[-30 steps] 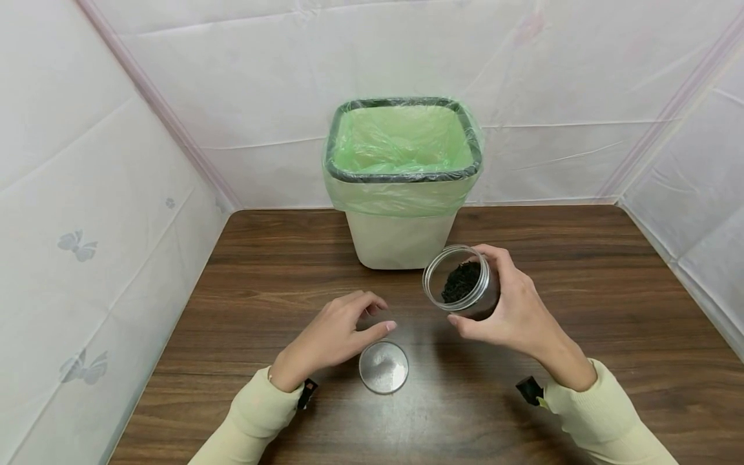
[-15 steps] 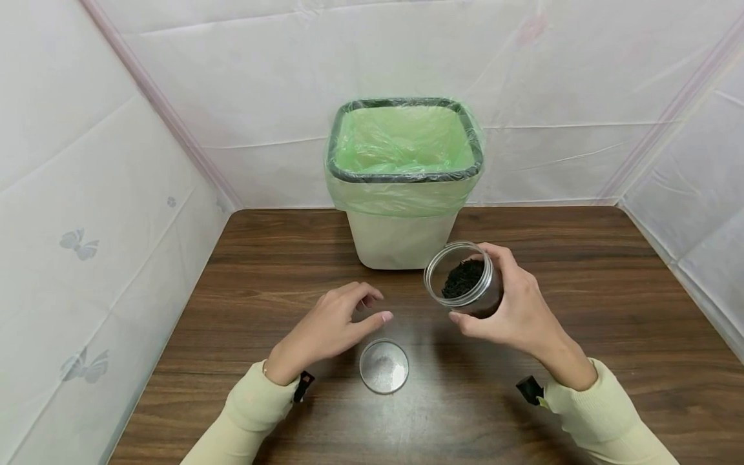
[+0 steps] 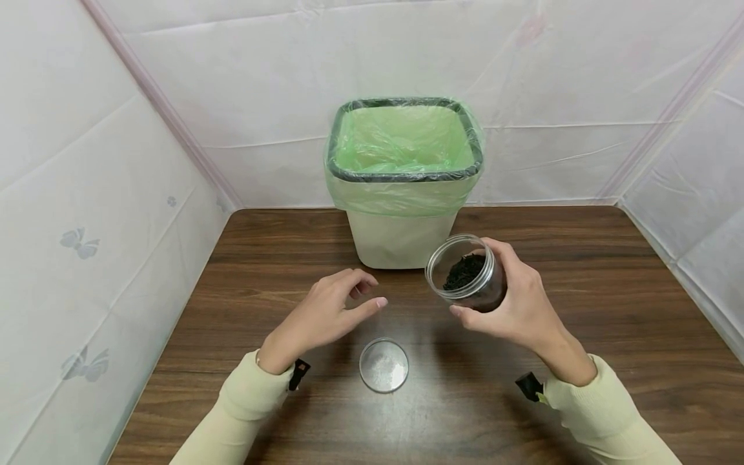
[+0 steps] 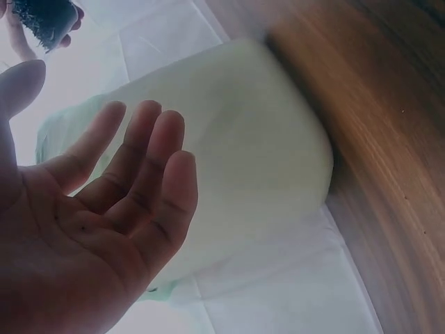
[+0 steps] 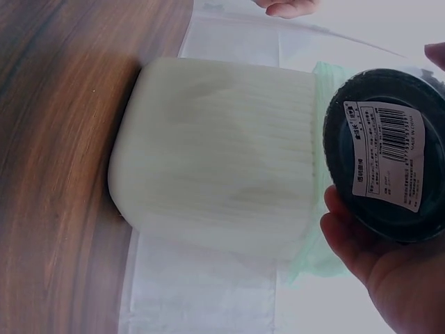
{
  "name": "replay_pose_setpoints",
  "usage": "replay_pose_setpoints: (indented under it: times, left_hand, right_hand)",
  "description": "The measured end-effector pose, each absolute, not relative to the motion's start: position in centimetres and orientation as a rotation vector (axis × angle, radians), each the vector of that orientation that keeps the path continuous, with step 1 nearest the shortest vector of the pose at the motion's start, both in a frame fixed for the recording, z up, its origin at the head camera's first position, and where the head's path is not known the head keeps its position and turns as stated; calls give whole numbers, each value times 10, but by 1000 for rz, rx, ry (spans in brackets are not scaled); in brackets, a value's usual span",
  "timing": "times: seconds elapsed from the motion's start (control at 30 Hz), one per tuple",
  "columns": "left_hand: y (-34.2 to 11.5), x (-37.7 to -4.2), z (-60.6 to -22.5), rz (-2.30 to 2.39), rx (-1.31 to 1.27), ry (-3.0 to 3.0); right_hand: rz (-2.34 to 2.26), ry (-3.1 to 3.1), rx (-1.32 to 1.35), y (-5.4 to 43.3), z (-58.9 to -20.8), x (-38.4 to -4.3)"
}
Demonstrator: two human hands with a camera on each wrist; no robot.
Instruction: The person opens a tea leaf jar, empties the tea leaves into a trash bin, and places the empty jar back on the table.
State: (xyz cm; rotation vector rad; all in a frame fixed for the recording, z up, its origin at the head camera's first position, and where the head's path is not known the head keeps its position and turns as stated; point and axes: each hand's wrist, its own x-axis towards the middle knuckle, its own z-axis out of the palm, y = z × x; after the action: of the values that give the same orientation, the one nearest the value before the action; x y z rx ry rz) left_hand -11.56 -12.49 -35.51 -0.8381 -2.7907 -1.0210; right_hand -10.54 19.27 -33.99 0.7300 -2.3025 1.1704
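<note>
My right hand (image 3: 520,300) grips a clear jar (image 3: 467,274) by its side, tilted with its open mouth to the left. Dark, shredded stuff like dry tea leaves (image 3: 465,271) lies inside. In the right wrist view the base of the jar shows a barcode label (image 5: 386,154). My left hand (image 3: 322,310) hovers left of the jar with nothing in it, its fingers loosely bent, as the left wrist view also shows (image 4: 132,188). A round clear lid (image 3: 384,365) lies on the table just in front of the left hand.
A pale bin (image 3: 401,239) with a green liner bag (image 3: 407,197) folded over its dark rim stands at the back of the wooden table (image 3: 261,258), just behind the jar. White sheeting (image 3: 261,77) encloses the back and sides.
My right hand has raised the jar slightly, away from me. The left hand has moved away from the lid, up and to the left. Lid and bin stay put.
</note>
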Motion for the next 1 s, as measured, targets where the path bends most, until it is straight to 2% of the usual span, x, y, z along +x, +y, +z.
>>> replay_pose_setpoints:
  times: [1.0]
  left_hand:
    - [-135, -126, -338, -1034, -756, -2797]
  right_hand:
    - [1180, -2238, 672, 201, -332, -113]
